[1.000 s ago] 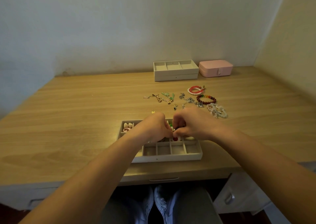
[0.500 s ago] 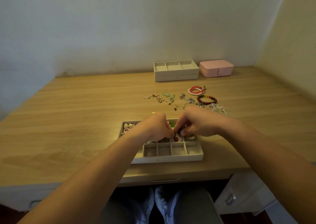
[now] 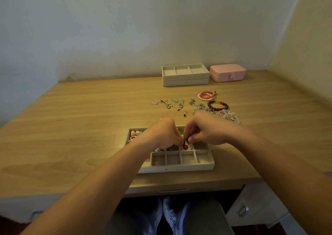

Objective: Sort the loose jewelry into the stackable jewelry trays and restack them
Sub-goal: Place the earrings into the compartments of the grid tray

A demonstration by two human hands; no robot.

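While both hands meet over the grid tray (image 3: 179, 167), the left hand (image 3: 161, 134) and right hand (image 3: 206, 132) pinch a small dark bead piece (image 3: 186, 140) between their fingertips. Just below hangs a red bead (image 3: 185, 146). Beyond the fingers lie loose bracelets (image 3: 217, 105) and earrings (image 3: 172, 103).

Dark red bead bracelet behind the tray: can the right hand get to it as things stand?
Probably yes. The dark red bead bracelet lies in the open just beyond the right hand, nothing over it, but that hand is pinching a small piece with the left hand.
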